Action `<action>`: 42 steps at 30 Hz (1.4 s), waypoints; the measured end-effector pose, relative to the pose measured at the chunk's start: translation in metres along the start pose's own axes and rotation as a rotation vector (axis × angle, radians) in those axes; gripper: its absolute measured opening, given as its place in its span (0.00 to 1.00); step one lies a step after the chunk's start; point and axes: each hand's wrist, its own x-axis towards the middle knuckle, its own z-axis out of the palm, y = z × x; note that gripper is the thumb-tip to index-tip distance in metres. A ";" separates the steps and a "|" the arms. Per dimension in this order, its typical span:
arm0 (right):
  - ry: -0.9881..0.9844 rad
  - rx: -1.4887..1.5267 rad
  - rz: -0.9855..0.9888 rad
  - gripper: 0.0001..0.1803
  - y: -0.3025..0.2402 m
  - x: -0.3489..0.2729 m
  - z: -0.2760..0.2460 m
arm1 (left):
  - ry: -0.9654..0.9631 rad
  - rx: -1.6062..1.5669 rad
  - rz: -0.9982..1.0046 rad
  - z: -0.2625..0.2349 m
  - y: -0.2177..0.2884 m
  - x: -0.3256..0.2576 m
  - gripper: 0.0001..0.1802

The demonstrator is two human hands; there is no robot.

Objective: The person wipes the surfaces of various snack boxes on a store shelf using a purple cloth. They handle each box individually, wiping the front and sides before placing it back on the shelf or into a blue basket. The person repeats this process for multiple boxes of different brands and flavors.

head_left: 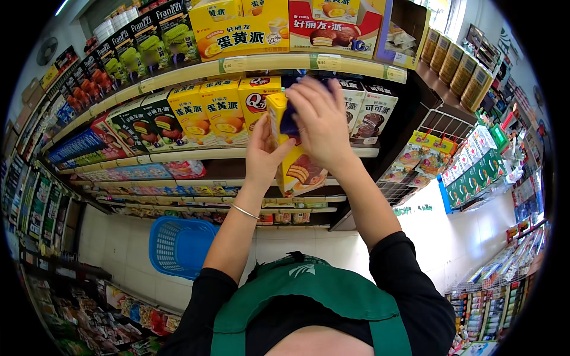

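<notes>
A yellow snack box (pixel 301 173) with a pie picture is tilted in front of the middle shelf. My left hand (pixel 263 149) grips its left side, thumb across the front. My right hand (pixel 320 121) is over the box's upper part, fingers bent around a dark blue-purple cloth (pixel 288 123) that lies against the box. The right fingertips and the cloth are smeared by motion, and the hand hides part of the box. Right behind stand a yellow box with a red emblem (pixel 256 98) and white boxes with dark biscuits (pixel 373 113).
The upper shelf edge (pixel 255 62) runs just above my hands, with large yellow and red boxes over it. Lower shelves hold packets. A blue basket (pixel 183 246) sits on the floor to the left. At the right are tall cans (pixel 477 87) and a wire rack (pixel 436 127) with hanging packets.
</notes>
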 end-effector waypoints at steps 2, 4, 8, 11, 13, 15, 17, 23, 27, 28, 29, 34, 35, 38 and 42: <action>-0.027 0.084 -0.114 0.21 -0.008 0.006 0.004 | 0.024 0.124 0.059 -0.008 -0.019 -0.001 0.37; -0.232 0.117 -0.224 0.18 -0.011 0.010 0.003 | -0.013 0.423 0.086 -0.015 -0.026 -0.010 0.35; -0.371 0.308 0.031 0.13 0.015 0.027 -0.004 | -0.045 0.146 0.002 -0.004 -0.008 -0.004 0.31; -0.508 0.777 0.302 0.16 0.052 0.022 -0.005 | -0.033 0.120 0.016 -0.009 -0.008 -0.001 0.37; -0.455 1.111 0.475 0.17 0.075 0.007 0.007 | 0.015 0.075 -0.035 -0.013 -0.003 0.001 0.36; -0.391 1.545 0.654 0.20 0.079 -0.006 0.007 | 0.040 -0.074 -0.111 -0.024 -0.009 0.005 0.34; -0.172 1.899 0.645 0.24 0.071 -0.018 0.019 | 0.074 -0.245 -0.182 -0.024 -0.014 0.007 0.28; -0.102 1.515 0.786 0.39 0.025 -0.057 0.034 | 0.174 -0.562 -0.250 -0.017 -0.017 0.019 0.25; -0.219 1.493 1.035 0.50 0.009 -0.078 0.013 | 0.199 -0.554 -0.207 -0.010 -0.010 0.021 0.25; -0.237 1.490 1.119 0.49 0.010 -0.083 0.011 | 0.225 -0.524 -0.200 -0.007 -0.010 0.021 0.25; -0.198 1.465 1.082 0.48 0.010 -0.086 0.009 | 0.270 -0.463 -0.206 -0.003 -0.008 0.021 0.26; -0.044 1.230 0.940 0.43 0.012 -0.077 -0.004 | 0.307 0.321 0.086 0.001 -0.034 0.029 0.35; -0.021 1.099 0.905 0.44 0.009 -0.078 0.000 | 0.271 0.421 0.118 0.004 -0.042 0.024 0.39; -0.123 0.735 0.723 0.51 -0.010 -0.070 -0.003 | 0.105 0.164 0.087 0.018 -0.044 0.013 0.48; -0.127 0.702 0.358 0.43 -0.038 -0.075 -0.001 | -0.023 -0.520 -0.173 -0.003 -0.038 0.020 0.31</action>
